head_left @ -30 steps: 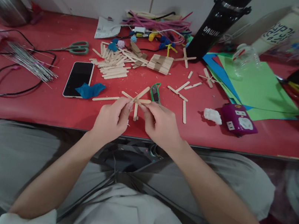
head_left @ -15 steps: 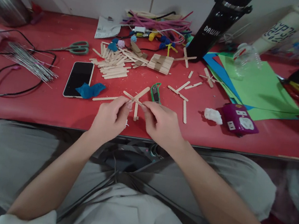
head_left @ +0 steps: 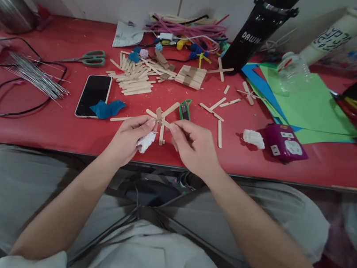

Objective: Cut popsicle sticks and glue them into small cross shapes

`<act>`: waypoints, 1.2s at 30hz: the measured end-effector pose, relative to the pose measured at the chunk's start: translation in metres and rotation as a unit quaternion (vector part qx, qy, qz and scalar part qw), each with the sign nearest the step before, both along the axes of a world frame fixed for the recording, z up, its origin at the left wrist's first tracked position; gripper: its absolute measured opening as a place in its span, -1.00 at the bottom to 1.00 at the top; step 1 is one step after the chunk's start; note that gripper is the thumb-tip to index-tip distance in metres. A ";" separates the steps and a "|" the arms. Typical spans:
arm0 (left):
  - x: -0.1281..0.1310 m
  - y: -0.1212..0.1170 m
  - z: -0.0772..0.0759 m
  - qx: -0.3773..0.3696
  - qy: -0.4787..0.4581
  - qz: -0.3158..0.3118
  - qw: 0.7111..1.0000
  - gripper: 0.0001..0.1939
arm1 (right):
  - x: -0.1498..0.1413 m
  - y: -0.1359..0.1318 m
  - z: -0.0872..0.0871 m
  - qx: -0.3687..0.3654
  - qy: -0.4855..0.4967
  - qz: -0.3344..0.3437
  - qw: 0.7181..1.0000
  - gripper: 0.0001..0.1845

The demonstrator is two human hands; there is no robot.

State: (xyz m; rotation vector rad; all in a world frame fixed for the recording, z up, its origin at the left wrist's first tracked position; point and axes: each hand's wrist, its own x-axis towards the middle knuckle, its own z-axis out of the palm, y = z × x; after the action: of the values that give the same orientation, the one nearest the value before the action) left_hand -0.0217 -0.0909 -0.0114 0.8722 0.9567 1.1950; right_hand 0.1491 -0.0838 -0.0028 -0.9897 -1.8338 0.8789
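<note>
My left hand (head_left: pixel 127 137) is closed, thumb and finger pinching a short wooden craft stick (head_left: pixel 159 114) at the middle of a star of crossed craft sticks (head_left: pixel 170 109). A crumpled white tissue (head_left: pixel 146 142) shows below its thumb, against the palm. My right hand (head_left: pixel 198 148) is closed too, its fingertips on the right end of a stick in the same star. Just beyond the right fingers lies a green and black box cutter (head_left: pixel 185 109). A single craft stick (head_left: pixel 119 119) rests left of the star, partly behind my left hand.
Loose craft sticks (head_left: pixel 136 76), a phone (head_left: pixel 93 95) with blue cloth (head_left: pixel 107 109), scissors (head_left: pixel 92 58) and wires (head_left: pixel 37 76) lie to the left. Rightward are joined sticks (head_left: pixel 212 111), white tissue (head_left: pixel 253 138), a purple packet (head_left: pixel 286 143), green paper (head_left: pixel 317 103) and a black bottle (head_left: pixel 251 37).
The short stick at the star's middle now stands out more upright. My left hand has shifted slightly left and turned, showing the tissue below it. The right hand stays nearly in place.
</note>
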 end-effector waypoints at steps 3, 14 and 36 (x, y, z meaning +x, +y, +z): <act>0.001 0.000 0.000 -0.029 -0.031 -0.001 0.999 -0.73 | -0.001 0.001 0.003 -0.035 0.033 0.014 0.999 -0.69; 0.001 0.002 0.000 -0.042 -0.073 -0.052 0.995 -0.76 | 0.002 -0.005 0.000 0.109 -0.078 -0.035 0.990 -0.77; 0.004 0.000 -0.008 0.040 0.055 -0.012 0.998 -0.70 | 0.002 -0.002 -0.014 0.285 -0.152 -0.069 0.944 -0.82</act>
State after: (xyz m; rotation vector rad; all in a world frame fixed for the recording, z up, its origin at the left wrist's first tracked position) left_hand -0.0176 -0.0907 -0.0192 1.0194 0.9881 1.1807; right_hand 0.1513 -0.0855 -0.0167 -0.8898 -2.0741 0.0819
